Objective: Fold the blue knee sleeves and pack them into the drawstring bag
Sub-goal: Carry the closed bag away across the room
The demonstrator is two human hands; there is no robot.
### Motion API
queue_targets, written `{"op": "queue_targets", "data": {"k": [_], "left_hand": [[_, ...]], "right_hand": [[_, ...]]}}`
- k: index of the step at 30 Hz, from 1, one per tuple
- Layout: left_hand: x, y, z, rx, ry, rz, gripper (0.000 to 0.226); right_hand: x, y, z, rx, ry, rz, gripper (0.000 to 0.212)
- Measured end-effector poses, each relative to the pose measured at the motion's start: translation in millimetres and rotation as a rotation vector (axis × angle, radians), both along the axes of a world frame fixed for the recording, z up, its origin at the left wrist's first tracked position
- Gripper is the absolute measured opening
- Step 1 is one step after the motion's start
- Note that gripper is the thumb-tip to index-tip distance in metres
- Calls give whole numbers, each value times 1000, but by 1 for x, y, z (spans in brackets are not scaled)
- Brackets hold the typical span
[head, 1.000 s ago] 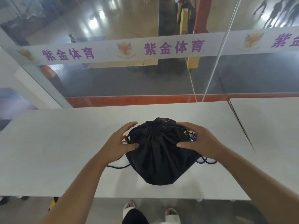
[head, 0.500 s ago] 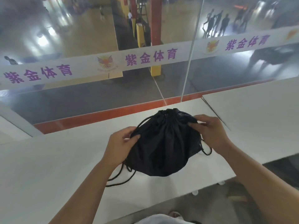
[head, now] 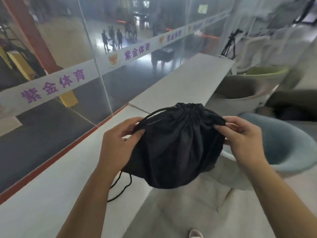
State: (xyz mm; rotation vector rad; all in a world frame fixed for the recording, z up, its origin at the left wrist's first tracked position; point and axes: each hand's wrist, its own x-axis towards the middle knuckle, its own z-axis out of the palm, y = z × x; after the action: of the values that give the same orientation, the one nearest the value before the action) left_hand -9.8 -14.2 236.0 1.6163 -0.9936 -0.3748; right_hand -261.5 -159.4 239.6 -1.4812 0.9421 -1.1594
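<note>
The black drawstring bag hangs in the air between my hands, bulging and with its mouth cinched shut at the top. My left hand pinches the bag's left side near the cords. My right hand pinches the right side by the gathered top. Black cords dangle from the bag's lower left over the table edge. No blue knee sleeves are visible; what is inside the bag is hidden.
The white table runs along a glass wall on my left. A pale blue-grey chair stands right of the bag, with more chairs and a tripod behind. My shoe shows below.
The bag has been lifted off the table and carried right, past the table's edge. The view has swung right, bringing chairs into sight.
</note>
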Motion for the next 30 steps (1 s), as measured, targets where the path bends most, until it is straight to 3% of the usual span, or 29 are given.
{"op": "queue_targets", "data": {"k": [7,13,17,30], "left_hand": [[-151,-56,14,-29,8,-320,33],[-310,-99,11,-18,-65,-561,33],[-416,-139,-1,33,-14,-685,30],[-727,-279,-33,90,43,-1072,40]], "right_hand": [[-194,15,10,0,70,-198,24],[-377,30,-4,135,110,-274,18],[-492,41,-15,198,101,-368,21],[-743,12,-52,212,-70,-942,25]]}}
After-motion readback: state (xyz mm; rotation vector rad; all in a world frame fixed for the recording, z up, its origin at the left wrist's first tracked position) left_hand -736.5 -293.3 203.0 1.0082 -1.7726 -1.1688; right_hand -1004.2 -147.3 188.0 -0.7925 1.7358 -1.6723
